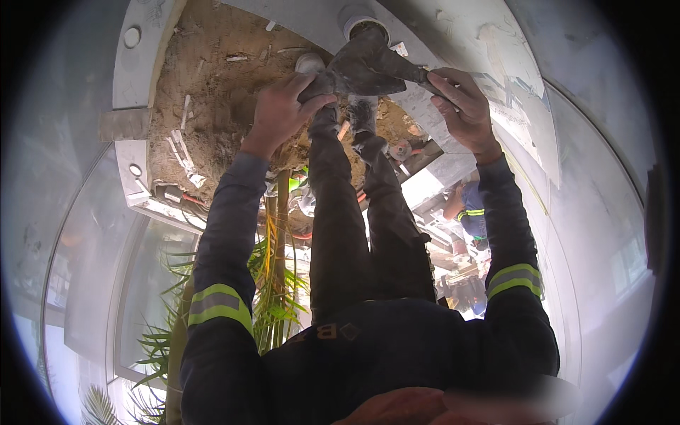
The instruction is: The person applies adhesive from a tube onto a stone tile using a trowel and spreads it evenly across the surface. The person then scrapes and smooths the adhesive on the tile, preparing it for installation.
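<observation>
Cloth (365,67), dark grey, spans from the left hand (282,110), grasping one end, to the right hand (465,112), pinching the other; spreading it seems in hand, likely calling next for even tension.

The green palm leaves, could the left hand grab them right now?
Probably not straight away: the left hand is busy gripping the dark cloth, and the green palm leaves are lower in the picture, by that arm's sleeve.
</observation>
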Demonstrator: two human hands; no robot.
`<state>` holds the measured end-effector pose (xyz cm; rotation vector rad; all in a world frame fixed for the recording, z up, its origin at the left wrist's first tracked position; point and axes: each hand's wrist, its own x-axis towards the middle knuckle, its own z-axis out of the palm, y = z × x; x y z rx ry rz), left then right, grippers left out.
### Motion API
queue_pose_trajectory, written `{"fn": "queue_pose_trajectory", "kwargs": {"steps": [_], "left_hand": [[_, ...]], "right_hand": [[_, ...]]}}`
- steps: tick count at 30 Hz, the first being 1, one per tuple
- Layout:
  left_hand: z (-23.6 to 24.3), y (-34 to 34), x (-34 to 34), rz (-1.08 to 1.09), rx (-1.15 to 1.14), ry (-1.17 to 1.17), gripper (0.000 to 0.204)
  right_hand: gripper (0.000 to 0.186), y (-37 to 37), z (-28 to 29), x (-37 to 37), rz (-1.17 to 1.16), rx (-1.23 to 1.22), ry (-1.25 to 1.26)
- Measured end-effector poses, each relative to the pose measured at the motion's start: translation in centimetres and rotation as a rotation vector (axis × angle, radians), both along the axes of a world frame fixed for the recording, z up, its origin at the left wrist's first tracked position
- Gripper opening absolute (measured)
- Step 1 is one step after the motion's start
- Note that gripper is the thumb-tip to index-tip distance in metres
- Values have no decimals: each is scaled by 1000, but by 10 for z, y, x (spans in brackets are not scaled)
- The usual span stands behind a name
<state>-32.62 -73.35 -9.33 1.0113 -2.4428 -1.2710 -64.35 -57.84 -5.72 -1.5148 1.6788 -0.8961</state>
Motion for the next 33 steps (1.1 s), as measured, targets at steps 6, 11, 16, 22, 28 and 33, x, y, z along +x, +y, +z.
{"fn": "queue_pose_trajectory", "kwargs": {"steps": [6, 11, 16, 22, 28, 33], "left_hand": [[16, 3, -16, 46, -90, 136, 43], [28, 12, -33, 140, -71, 168, 40], [39, 1, -56, 223, -40, 177, 37], [53, 47, -77, 202, 524, 102, 39], [78, 79, -109, 307, 876, 92, 41], [63, 61, -109, 387, 1002, 184, 39]], "right_hand": [[48, 9, 20, -15, -22, -6, 35], [49, 33, 24, -36, -72, 25, 114], [44, 64, 33, -40, -335, 94, -86], [53, 14, 51, 29, -828, -10, -1146], [53, 28, 48, 77, -832, 96, -874], [47, 73, 54, 59, -722, 192, -995]]}}
